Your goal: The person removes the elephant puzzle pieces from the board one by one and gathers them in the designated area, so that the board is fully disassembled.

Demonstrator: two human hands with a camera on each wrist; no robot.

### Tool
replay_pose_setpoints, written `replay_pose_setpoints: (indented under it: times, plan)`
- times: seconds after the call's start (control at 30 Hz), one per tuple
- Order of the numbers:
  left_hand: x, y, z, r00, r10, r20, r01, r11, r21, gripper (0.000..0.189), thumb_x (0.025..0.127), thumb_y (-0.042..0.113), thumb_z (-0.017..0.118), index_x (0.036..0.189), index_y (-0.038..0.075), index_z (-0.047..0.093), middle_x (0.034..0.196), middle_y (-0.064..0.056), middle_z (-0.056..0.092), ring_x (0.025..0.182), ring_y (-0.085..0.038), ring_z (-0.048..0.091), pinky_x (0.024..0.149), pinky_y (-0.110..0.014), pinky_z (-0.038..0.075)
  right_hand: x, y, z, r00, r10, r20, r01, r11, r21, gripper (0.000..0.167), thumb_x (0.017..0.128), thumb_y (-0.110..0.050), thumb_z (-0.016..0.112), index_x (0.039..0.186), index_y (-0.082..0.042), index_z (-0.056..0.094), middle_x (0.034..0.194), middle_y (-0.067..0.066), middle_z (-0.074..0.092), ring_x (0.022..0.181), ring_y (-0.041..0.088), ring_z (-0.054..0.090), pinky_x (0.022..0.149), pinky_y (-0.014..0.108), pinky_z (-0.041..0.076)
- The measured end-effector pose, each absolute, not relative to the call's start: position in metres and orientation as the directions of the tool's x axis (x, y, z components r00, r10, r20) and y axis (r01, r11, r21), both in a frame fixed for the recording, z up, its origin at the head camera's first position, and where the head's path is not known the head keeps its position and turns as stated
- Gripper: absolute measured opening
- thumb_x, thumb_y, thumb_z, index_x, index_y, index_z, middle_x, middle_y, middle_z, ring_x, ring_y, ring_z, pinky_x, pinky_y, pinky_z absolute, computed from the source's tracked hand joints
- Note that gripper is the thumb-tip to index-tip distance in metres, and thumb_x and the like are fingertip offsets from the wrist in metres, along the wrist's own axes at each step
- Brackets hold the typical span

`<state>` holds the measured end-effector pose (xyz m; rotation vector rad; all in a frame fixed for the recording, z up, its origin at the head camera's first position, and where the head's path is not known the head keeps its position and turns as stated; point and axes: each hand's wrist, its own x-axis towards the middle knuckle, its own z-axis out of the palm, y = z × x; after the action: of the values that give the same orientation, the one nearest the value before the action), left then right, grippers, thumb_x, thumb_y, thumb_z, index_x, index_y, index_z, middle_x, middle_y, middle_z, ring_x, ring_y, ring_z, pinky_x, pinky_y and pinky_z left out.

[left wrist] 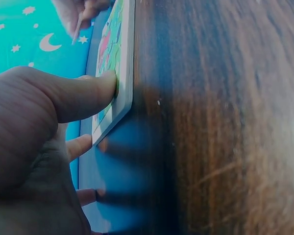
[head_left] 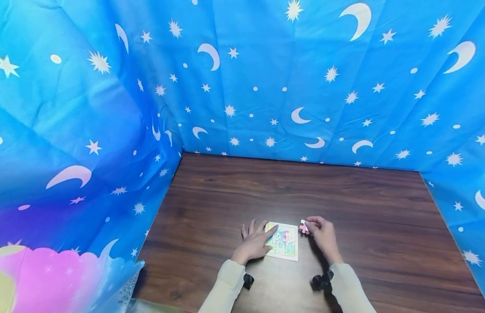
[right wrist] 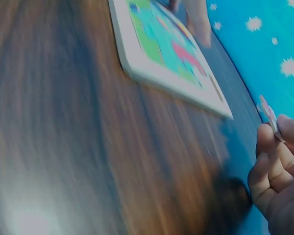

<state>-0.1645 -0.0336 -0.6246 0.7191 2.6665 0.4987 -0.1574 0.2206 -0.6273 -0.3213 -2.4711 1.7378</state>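
A small jigsaw puzzle (head_left: pixel 290 252) in a pale square frame lies flat on the table. Across its left side rests my left hand (head_left: pixel 252 243), fingers spread, with the thumb (left wrist: pixel 95 93) on the puzzle's face in the left wrist view. To the right of the frame, my right hand (head_left: pixel 323 234) pinches a pink and white puzzle piece (head_left: pixel 303 226) between thumb and fingertips. The right wrist view has that piece edge-on, held above the table and apart from the frame. Part of the puzzle picture is hidden under my left hand.
The dark wooden table (head_left: pixel 226 187) stretches out on all sides of the puzzle. Blue cloth (head_left: pixel 265 65) with moons and stars hangs along its back and sides. A scalloped pink and blue cloth edge (head_left: pixel 62 278) is at the lower left. Each wrist carries a black device.
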Motion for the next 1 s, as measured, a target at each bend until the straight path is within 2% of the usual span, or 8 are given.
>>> replay_pose_setpoints:
  times: [0.23,0.4,0.5,0.7,0.87,1.0]
  plan:
    - [-0.163,-0.035,-0.633,-0.821,0.534,-0.204,0.402,0.793,0.457,0.071,0.094,0.023,0.069,0.157,0.034,0.038,0.164,-0.007,0.024,0.148,-0.050,0.008,0.108,-0.077,0.001,-0.154,0.258,-0.625,-0.951,0.302,-0.072,0.173,0.323,-0.931,0.019,0.093,0.005,0.066,0.109,0.015,0.067,0.078,0.011,0.070,0.060,0.006,0.059,0.052,0.020,0.049]
    - [-0.163,-0.035,-0.638,-0.824,0.537,-0.182,0.407,0.785,0.467,0.069,0.094,0.023,0.069,0.156,0.033,0.040,0.164,-0.007,0.024,0.149,-0.050,0.007,0.108,-0.078,-0.002,-0.150,0.284,-0.619,-0.963,0.233,-0.133,0.200,0.292,-0.935,0.035,0.090,0.008,0.065,0.124,0.017,0.059,0.091,0.015,0.069,0.064,0.009,0.059,0.050,0.025,0.049]
    - [-0.163,-0.035,-0.636,-0.823,0.543,-0.170,0.415,0.777,0.473,0.068,0.093,0.023,0.070,0.155,0.031,0.043,0.163,-0.008,0.026,0.148,-0.051,0.008,0.107,-0.079,-0.002,-0.147,0.297,-0.617,-0.976,0.176,-0.132,0.186,0.344,-0.920,0.041,0.090,0.009,0.066,0.128,0.018,0.056,0.096,0.021,0.068,0.067,0.009,0.059,0.052,0.028,0.050]
    - [-0.161,-0.039,-0.628,-0.821,0.539,-0.190,0.408,0.785,0.466,0.065,0.093,0.023,0.070,0.154,0.029,0.045,0.163,-0.008,0.028,0.148,-0.051,0.010,0.107,-0.079,0.001,-0.144,0.314,-0.617,-0.990,0.121,-0.077,0.126,0.486,-0.865,0.036,0.088,0.011,0.065,0.122,0.020,0.058,0.089,0.019,0.066,0.067,0.009,0.056,0.054,0.024,0.048]
    - [-0.160,-0.039,-0.625,-0.817,0.541,-0.199,0.405,0.784,0.471,0.064,0.094,0.022,0.069,0.154,0.030,0.046,0.163,-0.007,0.027,0.148,-0.050,0.010,0.108,-0.078,0.003,-0.145,0.324,-0.618,-0.996,0.076,-0.036,0.075,0.599,-0.797,0.031,0.085,0.013,0.064,0.115,0.018,0.062,0.084,0.016,0.068,0.069,0.015,0.058,0.054,0.024,0.047]
    - [-0.161,-0.038,-0.625,-0.816,0.542,-0.201,0.404,0.783,0.473,0.064,0.094,0.022,0.068,0.154,0.030,0.045,0.163,-0.007,0.027,0.149,-0.050,0.009,0.109,-0.077,0.003,-0.149,0.329,-0.617,-0.999,0.032,0.011,0.013,0.676,-0.736,0.032,0.081,0.013,0.067,0.112,0.015,0.066,0.087,0.015,0.066,0.071,0.018,0.061,0.057,0.024,0.049]
